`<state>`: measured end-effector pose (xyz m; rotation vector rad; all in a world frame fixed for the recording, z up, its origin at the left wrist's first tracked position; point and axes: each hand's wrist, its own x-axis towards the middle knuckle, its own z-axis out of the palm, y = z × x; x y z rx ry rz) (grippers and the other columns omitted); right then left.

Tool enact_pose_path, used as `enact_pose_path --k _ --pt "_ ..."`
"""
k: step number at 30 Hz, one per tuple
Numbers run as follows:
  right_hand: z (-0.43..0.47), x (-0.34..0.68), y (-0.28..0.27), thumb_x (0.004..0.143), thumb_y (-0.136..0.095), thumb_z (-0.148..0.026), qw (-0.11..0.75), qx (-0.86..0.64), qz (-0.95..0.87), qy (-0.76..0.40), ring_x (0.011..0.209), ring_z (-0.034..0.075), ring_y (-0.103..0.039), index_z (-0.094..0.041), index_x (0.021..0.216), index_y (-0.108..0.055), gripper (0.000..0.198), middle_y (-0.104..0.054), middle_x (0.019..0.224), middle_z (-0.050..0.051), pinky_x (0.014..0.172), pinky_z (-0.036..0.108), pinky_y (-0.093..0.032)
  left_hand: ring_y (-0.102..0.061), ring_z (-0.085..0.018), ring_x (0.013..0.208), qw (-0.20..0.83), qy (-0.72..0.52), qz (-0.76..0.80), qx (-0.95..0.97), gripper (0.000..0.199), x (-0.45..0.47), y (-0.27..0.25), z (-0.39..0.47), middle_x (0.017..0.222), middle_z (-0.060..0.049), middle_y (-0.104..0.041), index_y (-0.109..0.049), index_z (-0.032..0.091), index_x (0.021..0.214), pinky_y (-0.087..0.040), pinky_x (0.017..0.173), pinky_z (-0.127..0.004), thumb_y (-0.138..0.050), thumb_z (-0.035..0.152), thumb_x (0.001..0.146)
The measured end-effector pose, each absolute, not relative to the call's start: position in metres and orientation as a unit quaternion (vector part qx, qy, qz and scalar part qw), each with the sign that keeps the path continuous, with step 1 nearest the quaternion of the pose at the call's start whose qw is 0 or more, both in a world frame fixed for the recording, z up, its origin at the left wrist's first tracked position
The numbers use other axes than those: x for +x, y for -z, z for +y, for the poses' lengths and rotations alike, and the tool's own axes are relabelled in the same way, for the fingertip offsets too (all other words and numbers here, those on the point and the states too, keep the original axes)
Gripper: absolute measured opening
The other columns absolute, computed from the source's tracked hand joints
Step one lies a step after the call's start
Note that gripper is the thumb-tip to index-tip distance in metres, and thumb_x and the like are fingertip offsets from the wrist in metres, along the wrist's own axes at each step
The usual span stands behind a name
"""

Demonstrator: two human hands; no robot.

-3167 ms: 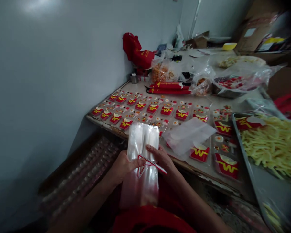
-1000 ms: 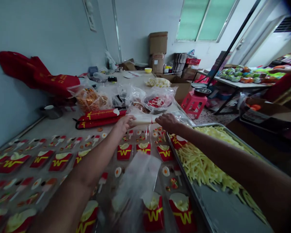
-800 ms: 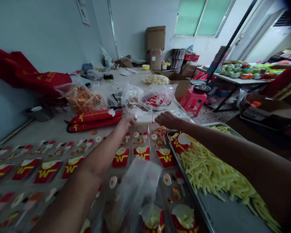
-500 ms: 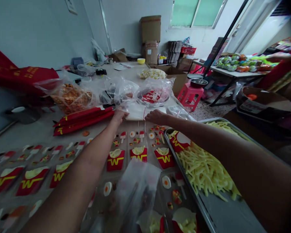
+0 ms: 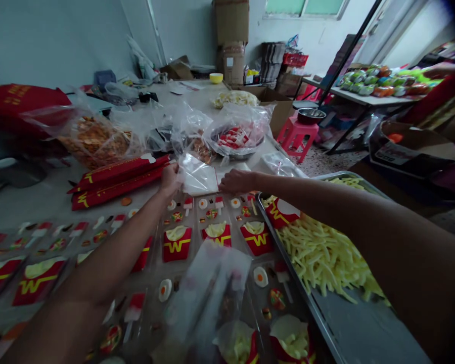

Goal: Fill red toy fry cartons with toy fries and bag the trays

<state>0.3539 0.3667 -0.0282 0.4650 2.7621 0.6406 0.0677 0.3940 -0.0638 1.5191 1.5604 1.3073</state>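
A stack of clear plastic bags (image 5: 197, 175) sits between my hands at the far side of the laid-out sets. My left hand (image 5: 170, 178) is closed on its left edge, and the stack looks slightly tilted. At the lower right corner, my right hand (image 5: 232, 181) has its fingers curled in; what they grip is hidden. Nearer me lie rows of transparent trays or bags with small egg, popsicle and pizza shapes. Red fries cartons (image 5: 177, 243) with a yellow W lie among them. A loose clear bag (image 5: 208, 298) rests over the nearest ones.
A metal tray (image 5: 326, 323) of pale fries (image 5: 322, 253) stands on the right. Stacked red cartons (image 5: 117, 184) lie left of my left hand. Behind are bags of orange pieces (image 5: 94, 139) and a bowl of red-and-white pieces (image 5: 233, 139). A pink stool (image 5: 298, 134) stands beyond the table.
My left hand has moved left with the edge of the bag stack, whose left side looks raised. My right hand has shifted slightly left. The view has tilted down a little.
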Motion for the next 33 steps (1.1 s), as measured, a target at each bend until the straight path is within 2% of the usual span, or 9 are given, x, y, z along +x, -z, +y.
enact_pose_path --k 4,8,12,17,19,21,25,30,33 --pt "0.362 0.321 0.028 0.102 -0.046 -0.008 0.098 0.289 0.933 -0.190 0.103 0.027 -0.069 -0.013 0.126 -0.063 0.029 -0.072 0.116 0.016 0.079 0.035 -0.045 -0.065 -0.025 0.087 0.215 -0.459 0.629 0.589 0.018 0.052 0.061 0.384 0.084 -0.005 -0.074 -0.072 0.018 0.081 -0.046 0.081 -0.030 -0.070 0.014 0.064" --pt "0.359 0.316 -0.001 0.089 -0.074 -0.017 0.142 0.401 0.902 -0.072 0.113 0.030 -0.068 -0.011 0.141 -0.058 0.055 -0.065 0.137 0.020 0.084 0.035 -0.051 -0.064 -0.024 0.075 0.188 -0.418 0.656 0.600 0.013 0.033 0.038 0.379 0.069 -0.004 -0.067 -0.071 0.017 0.071 -0.047 0.077 -0.031 -0.079 0.013 0.062" --pt "0.348 0.342 -0.031 0.086 -0.079 -0.020 0.085 0.420 0.904 0.000 0.129 0.029 -0.062 -0.016 0.144 -0.061 0.061 -0.062 0.147 0.015 0.099 0.035 -0.051 -0.066 -0.020 0.076 0.146 -0.442 0.670 0.578 0.022 -0.001 0.000 0.359 0.078 -0.004 -0.070 -0.073 0.012 0.089 -0.050 0.080 -0.031 -0.080 0.011 0.068" --pt "0.300 0.377 -0.047 0.092 -0.068 -0.019 -0.059 0.461 0.885 0.044 0.103 0.021 -0.070 -0.019 0.130 -0.075 0.038 -0.078 0.115 0.007 0.092 0.031 -0.050 -0.070 -0.019 0.086 0.129 -0.459 0.629 0.614 0.023 -0.013 -0.024 0.292 0.093 -0.004 -0.075 -0.074 0.014 0.102 -0.053 0.083 -0.027 -0.077 0.015 0.078" --pt "0.269 0.394 -0.054 0.097 -0.066 -0.033 -0.117 0.497 0.858 0.053 0.084 0.019 -0.069 -0.021 0.117 -0.080 0.028 -0.078 0.092 0.004 0.080 0.030 -0.049 -0.071 -0.020 0.091 0.133 -0.419 0.599 0.669 0.026 -0.003 -0.025 0.251 0.097 -0.004 -0.076 -0.076 0.016 0.105 -0.052 0.087 -0.029 -0.078 0.016 0.079" --pt "0.232 0.415 -0.060 0.101 -0.058 -0.049 -0.164 0.536 0.827 0.042 0.074 0.019 -0.066 -0.020 0.104 -0.082 0.038 -0.074 0.079 0.003 0.073 0.030 -0.046 -0.070 -0.022 0.093 0.117 -0.361 0.588 0.714 0.025 0.010 -0.024 0.204 0.099 -0.005 -0.077 -0.077 0.019 0.108 -0.050 0.090 -0.032 -0.078 0.017 0.082" --pt "0.157 0.453 -0.058 0.097 -0.060 -0.063 -0.184 0.562 0.802 0.083 0.077 0.022 -0.066 -0.022 0.103 -0.081 0.046 -0.075 0.087 0.007 0.071 0.033 -0.045 -0.065 -0.027 0.085 0.098 -0.236 0.614 0.746 0.026 0.047 -0.014 0.120 0.089 -0.007 -0.071 -0.075 0.023 0.091 -0.046 0.084 -0.036 -0.089 0.040 0.077" --pt "0.081 0.458 -0.039 0.072 -0.083 -0.070 -0.209 0.561 0.769 0.224 0.078 0.022 -0.065 -0.025 0.110 -0.081 0.058 -0.075 0.094 0.006 0.069 0.034 -0.049 -0.063 -0.035 0.096 0.147 -0.197 0.625 0.741 0.060 0.084 0.010 0.093 0.088 -0.011 -0.068 -0.063 0.023 0.071 -0.044 0.083 -0.037 -0.104 0.054 0.041" --pt "0.050 0.452 -0.033 0.081 -0.077 -0.067 -0.239 0.587 0.723 0.275 0.074 0.021 -0.065 -0.024 0.096 -0.082 0.046 -0.076 0.086 0.005 0.067 0.033 -0.048 -0.060 -0.026 0.074 0.233 -0.224 0.649 0.689 0.044 0.087 0.018 0.099 0.069 -0.005 -0.065 -0.063 0.023 0.062 -0.038 0.069 -0.032 -0.100 0.043 0.054"
